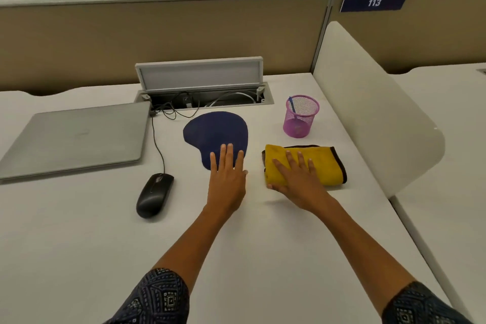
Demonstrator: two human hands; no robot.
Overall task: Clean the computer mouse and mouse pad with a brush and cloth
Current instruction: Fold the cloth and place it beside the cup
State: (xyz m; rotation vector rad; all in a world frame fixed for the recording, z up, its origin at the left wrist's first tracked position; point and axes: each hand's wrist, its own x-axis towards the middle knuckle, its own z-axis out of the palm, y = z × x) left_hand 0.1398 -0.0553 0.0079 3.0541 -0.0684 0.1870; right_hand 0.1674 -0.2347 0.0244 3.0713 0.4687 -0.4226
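White tabletop [79,231] carries the pad [210,131], the mouse [153,196] near its left, and the folded cloth [323,163] just right of the pad. Left hand [227,179] lies flat, fingers straight, on the pad's near edge; right hand [297,179] rests flat on the cloth, thumb at its near edge, gripping nothing. Risk: the pad may slide if unpressed during wiping; the mouse cord [157,144] may snag. The brush appears to stand in the pink cup [301,117].

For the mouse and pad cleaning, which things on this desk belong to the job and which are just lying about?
Job: black mouse, blue mouse pad, yellow cloth, blue-handled brush.
Lying about: closed laptop, pink mesh cup, open cable box.
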